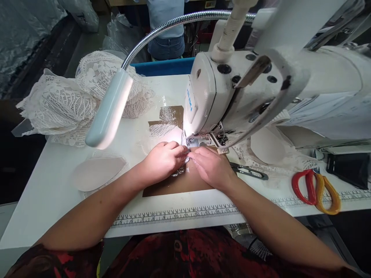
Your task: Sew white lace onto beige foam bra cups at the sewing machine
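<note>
1. Here, a small piece of lace [185,159] is pressed flat on the brown patch [174,185] of the white table [52,185], right under the needle of the sewing machine [208,96].
2. The lace is pinned down by the left hand [164,159], with the fingers curled and closed on its edge.
3. The right hand [211,166] is laid flat, its fingertips touching the lace just beside the left hand.
4. To do this well, the lace should be kept smooth and pulled evenly from both sides.
5. Fingertips should be kept off the needle line.
6. The lamp [108,110] is pointed at the work, so the seam can be watched.
7. The snips [249,171] are near the right hand; the scissors [315,189] are further off.
8. The lace pile [72,100] and the foam cup [97,173] are well apart from the hands.
</note>
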A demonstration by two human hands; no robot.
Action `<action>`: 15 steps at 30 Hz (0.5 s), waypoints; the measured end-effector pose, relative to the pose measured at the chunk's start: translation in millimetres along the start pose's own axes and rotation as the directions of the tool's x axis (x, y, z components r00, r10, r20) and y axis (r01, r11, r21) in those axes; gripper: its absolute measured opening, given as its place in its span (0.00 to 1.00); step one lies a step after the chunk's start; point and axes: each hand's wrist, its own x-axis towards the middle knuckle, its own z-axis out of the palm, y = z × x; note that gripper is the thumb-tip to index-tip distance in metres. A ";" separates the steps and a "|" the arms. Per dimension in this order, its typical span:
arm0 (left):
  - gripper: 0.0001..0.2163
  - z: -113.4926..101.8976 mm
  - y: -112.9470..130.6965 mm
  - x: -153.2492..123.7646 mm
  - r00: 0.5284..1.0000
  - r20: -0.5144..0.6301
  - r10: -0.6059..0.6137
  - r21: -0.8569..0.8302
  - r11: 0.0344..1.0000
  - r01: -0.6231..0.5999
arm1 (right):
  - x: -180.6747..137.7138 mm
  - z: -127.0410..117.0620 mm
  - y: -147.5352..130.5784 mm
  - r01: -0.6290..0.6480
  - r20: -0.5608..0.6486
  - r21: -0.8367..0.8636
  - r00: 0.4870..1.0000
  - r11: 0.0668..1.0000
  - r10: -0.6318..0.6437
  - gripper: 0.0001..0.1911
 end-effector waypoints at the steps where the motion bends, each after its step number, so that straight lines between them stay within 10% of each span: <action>1: 0.12 0.0 0.5 -0.6 1.000 -0.003 0.016 0.020 1.000 -0.016 | -0.1 0.2 -0.3 0.007 0.005 -0.015 1.000 1.000 -0.007 0.18; 15: 0.14 -2.7 0.8 5.2 0.990 -0.018 -0.141 -0.149 0.979 0.136 | 4.7 -0.6 -3.5 -0.109 0.076 -0.140 0.990 0.984 0.121 0.20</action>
